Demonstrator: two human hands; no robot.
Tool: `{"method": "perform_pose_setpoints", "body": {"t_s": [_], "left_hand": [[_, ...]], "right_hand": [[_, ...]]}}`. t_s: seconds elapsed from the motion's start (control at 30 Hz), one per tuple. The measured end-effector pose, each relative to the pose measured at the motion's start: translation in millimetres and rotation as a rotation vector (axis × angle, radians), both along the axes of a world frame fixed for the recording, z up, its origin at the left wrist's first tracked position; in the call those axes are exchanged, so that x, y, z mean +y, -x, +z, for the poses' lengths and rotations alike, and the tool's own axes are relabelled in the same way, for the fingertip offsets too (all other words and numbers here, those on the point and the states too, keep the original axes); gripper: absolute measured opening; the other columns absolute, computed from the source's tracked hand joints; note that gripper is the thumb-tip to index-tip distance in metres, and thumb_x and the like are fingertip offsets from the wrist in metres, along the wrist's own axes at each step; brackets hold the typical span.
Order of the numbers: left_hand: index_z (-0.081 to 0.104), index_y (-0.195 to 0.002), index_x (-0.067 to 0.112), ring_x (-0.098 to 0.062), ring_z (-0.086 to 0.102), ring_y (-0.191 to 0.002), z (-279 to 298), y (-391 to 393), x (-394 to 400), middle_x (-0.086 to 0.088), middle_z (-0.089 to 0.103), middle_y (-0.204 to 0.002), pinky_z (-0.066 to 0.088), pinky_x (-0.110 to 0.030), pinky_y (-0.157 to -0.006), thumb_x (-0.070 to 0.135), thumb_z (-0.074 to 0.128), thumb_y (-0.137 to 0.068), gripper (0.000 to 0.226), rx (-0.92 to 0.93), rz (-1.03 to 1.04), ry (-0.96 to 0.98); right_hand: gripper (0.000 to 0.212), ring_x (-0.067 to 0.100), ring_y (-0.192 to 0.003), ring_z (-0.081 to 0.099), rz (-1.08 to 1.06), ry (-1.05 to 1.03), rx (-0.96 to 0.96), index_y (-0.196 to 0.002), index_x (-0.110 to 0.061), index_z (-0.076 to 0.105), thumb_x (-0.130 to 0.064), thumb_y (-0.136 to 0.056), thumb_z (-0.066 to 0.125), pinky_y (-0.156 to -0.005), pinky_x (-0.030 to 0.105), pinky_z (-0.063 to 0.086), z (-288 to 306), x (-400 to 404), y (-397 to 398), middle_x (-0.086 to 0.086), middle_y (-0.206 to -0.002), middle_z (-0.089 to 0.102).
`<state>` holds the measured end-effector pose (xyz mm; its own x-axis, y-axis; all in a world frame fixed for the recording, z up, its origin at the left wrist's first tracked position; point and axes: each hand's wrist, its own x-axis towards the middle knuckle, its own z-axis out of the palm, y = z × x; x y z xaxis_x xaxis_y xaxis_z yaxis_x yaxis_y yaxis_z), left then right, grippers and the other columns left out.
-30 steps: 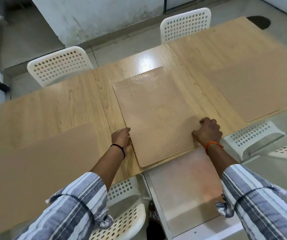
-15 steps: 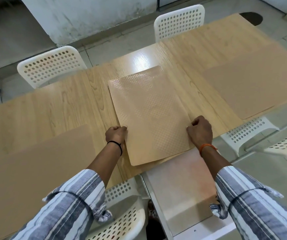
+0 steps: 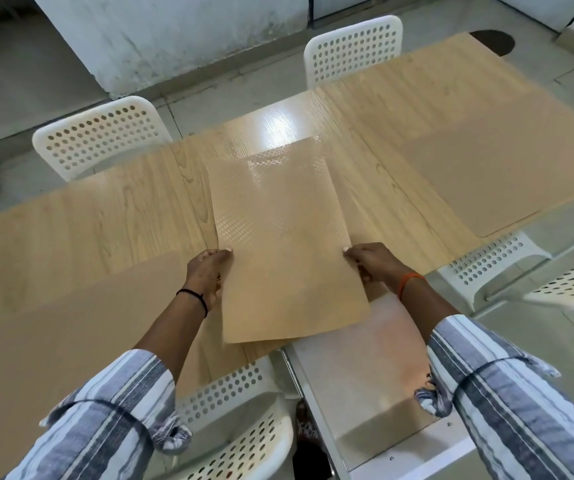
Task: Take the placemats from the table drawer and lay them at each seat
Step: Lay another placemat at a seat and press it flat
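A tan, dimple-textured placemat (image 3: 282, 237) is held above the middle of the wooden table (image 3: 105, 216), its near end raised and hanging past the table's edge. My left hand (image 3: 207, 271) pinches its left edge and my right hand (image 3: 372, 263) pinches its right edge. Another edge shows just under its near end; whether that is a second mat I cannot tell. One plain tan placemat (image 3: 53, 334) lies flat at the near left seat, another placemat (image 3: 500, 174) at the near right seat. The open white drawer (image 3: 358, 368) juts out below the table edge, its bottom bare.
White perforated chairs stand around the table: one at the far left (image 3: 98, 136), one at the far right (image 3: 351, 46), one below me (image 3: 244, 420), two at the right (image 3: 486, 258). A grey wall base runs behind the table.
Both hands have lifted the textured placemat's near end off the table and drawn it toward me; it lay flat a second ago. The camera has shifted slightly.
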<state>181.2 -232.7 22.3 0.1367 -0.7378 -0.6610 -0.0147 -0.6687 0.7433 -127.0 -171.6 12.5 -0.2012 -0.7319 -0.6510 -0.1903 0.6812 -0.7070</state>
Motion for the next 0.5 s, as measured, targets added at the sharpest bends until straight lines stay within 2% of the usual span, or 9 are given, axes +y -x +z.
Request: {"method": "perform_pose_setpoints", "body": {"t_s": [0.1, 0.17, 0.23, 0.3, 0.4, 0.47, 0.5], "left_hand": [[0.063, -0.105, 0.014, -0.024, 0.06, -0.096, 6, -9, 2, -0.007, 0.065, -0.106, 0.047, -0.041, -0.097, 0.017, 0.068, -0.085, 0.021, 0.0, -0.066, 0.045], [0.062, -0.098, 0.016, -0.022, 0.056, -0.096, 10, -16, 1, -0.006, 0.062, -0.104, 0.043, -0.04, -0.102, 0.008, 0.063, -0.082, 0.018, 0.024, -0.115, 0.05], [0.06, -0.095, 0.017, -0.021, 0.055, -0.096, 14, -22, 2, -0.005, 0.059, -0.104, 0.044, -0.037, -0.098, 0.005, 0.059, -0.081, 0.019, 0.045, -0.147, 0.043], [0.059, -0.091, 0.018, -0.021, 0.057, -0.09, 18, -26, 6, -0.004, 0.059, -0.097, 0.048, -0.036, -0.084, 0.003, 0.057, -0.079, 0.019, 0.036, -0.148, 0.04], [0.056, -0.081, 0.017, -0.019, 0.054, -0.077, 30, -34, 15, 0.001, 0.058, -0.081, 0.047, -0.028, -0.066, -0.006, 0.049, -0.078, 0.025, 0.022, -0.137, 0.058], [0.056, -0.086, 0.014, -0.021, 0.052, -0.082, 37, -43, 19, -0.001, 0.057, -0.084, 0.046, -0.029, -0.07, -0.007, 0.048, -0.071, 0.027, 0.029, -0.114, 0.069], [0.056, -0.088, 0.014, -0.022, 0.052, -0.085, 41, -51, 21, -0.002, 0.056, -0.086, 0.045, -0.03, -0.074, -0.006, 0.049, -0.067, 0.03, 0.036, -0.097, 0.075]], "right_hand": [[0.016, 0.016, -0.053, 0.039, 0.126, -0.077, -0.089, -0.081, -0.009, 0.064, -0.02, -0.092, 0.066, -0.043, 0.02, 0.03, 4, 1, -6, 0.008, -0.074, 0.051], [0.018, 0.015, -0.057, 0.042, 0.12, -0.074, -0.09, -0.099, -0.011, 0.068, -0.027, -0.091, 0.068, -0.049, 0.023, 0.034, 8, 2, -11, 0.004, -0.077, 0.053], [0.033, 0.018, -0.072, 0.058, -0.006, -0.072, -0.111, -0.108, -0.013, 0.065, -0.042, -0.093, 0.061, -0.064, 0.029, 0.046, 9, 1, -18, 0.004, -0.09, 0.064], [0.038, 0.02, -0.076, 0.06, -0.072, -0.037, -0.084, -0.104, -0.013, 0.061, -0.049, -0.096, 0.053, -0.067, 0.029, 0.046, 16, 2, -27, 0.004, -0.094, 0.065], [0.025, 0.012, -0.066, 0.059, -0.024, 0.184, -0.03, -0.084, -0.012, 0.063, -0.031, -0.099, 0.056, -0.06, 0.02, 0.045, 24, 4, -39, 0.0, -0.082, 0.063], [0.015, 0.014, -0.079, 0.067, 0.024, 0.305, -0.038, -0.1, -0.008, 0.07, -0.017, -0.098, 0.059, -0.072, 0.025, 0.054, 28, 5, -48, 0.006, -0.096, 0.07], [0.019, 0.018, -0.089, 0.069, 0.046, 0.349, -0.036, -0.112, -0.006, 0.068, -0.013, -0.097, 0.059, -0.08, 0.03, 0.056, 31, 6, -53, 0.009, -0.106, 0.071]]}}
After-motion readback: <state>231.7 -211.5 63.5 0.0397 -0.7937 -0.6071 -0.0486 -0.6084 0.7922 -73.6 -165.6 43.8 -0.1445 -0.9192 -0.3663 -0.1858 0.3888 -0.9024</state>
